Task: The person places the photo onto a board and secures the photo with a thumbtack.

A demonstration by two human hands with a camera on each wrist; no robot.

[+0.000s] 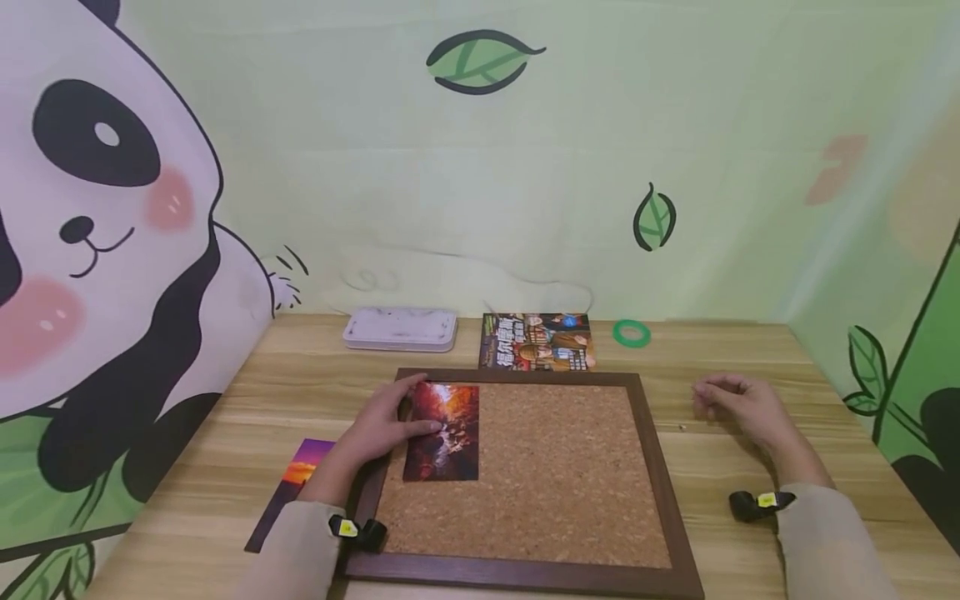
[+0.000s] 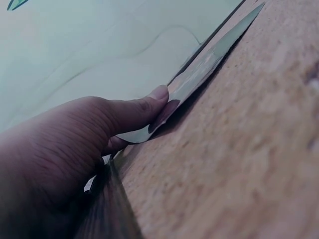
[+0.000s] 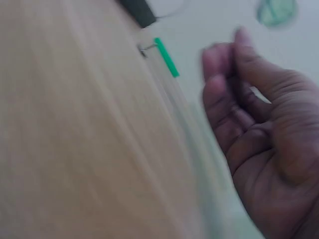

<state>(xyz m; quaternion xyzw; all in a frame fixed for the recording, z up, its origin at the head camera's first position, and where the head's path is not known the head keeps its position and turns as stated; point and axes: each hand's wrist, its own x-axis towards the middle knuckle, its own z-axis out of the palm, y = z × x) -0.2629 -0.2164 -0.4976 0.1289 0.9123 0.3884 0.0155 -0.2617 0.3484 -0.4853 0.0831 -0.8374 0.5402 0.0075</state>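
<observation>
A photo print of a stream among red autumn trees [image 1: 453, 446] lies over the upper left of a framed corkboard [image 1: 555, 475]. My left hand [image 1: 386, 425] pinches its left side, thumb on the picture. The left wrist view shows the photo [image 2: 199, 72] bent and partly raised off the cork. My right hand [image 1: 746, 408] hovers right of the board with loosely curled fingers; nothing shows in it. On the table near it is a tiny object [image 1: 682, 427], which looks like a push pin [image 3: 143, 50] in the right wrist view.
A sunset photo [image 1: 300, 479] lies left of the board, partly behind my left forearm. Behind the board are a pale flat case [image 1: 400, 329], a colourful printed booklet [image 1: 536, 342] and a green tape roll [image 1: 632, 333]. A wall with painted leaves rises behind the table.
</observation>
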